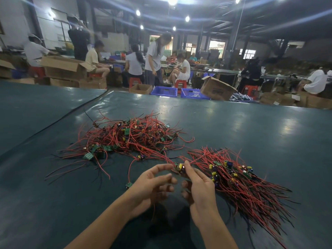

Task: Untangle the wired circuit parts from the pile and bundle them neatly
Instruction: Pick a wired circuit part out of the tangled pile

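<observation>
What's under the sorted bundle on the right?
Only the dark green table cover shows around the sorted bundle. Its wires and boards lie layered, so anything beneath them is hidden. The right hand covers its near-left edge.

Dim hall; ceiling bulbs [172, 0] flare; edges bend; hands blurred.

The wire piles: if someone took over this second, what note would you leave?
Right hand pinches one circuit part, its red wires trailing back to the tangled pile.
Left hand is open, empty, beside it.
Sorted bundle lies to the right on the green table, wires roughly aligned.
Done: a good share sorted.
Left: free this part, add it, clear the tangle.
</observation>
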Motion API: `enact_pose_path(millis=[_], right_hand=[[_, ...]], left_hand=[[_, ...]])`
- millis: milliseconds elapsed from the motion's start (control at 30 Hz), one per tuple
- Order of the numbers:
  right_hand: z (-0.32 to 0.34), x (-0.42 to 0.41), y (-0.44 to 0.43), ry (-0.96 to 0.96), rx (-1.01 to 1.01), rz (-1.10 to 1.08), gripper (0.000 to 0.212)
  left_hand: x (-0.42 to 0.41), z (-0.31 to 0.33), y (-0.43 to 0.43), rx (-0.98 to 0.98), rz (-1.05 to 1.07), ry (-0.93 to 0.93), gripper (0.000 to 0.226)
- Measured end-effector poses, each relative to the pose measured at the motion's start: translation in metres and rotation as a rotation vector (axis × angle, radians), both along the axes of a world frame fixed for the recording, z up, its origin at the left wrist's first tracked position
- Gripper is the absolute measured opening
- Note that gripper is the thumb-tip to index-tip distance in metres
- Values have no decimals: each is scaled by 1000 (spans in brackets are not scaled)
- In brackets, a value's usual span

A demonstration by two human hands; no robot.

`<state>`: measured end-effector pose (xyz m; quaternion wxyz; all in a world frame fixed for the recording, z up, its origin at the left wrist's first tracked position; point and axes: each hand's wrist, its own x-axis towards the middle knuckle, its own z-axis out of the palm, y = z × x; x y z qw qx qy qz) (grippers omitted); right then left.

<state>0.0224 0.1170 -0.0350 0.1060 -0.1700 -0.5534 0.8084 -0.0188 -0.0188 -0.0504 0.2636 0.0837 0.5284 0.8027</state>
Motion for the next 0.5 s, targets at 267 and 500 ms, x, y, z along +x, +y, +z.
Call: enact_pose_path(millis=[267,500], right_hand=[[1,6,-13,227,193,94,18],[4,11,-17,220,98,174,22]], left_hand=[[11,-3,8,-165,55,251,44],[12,-4,7,-99,235,538,30]])
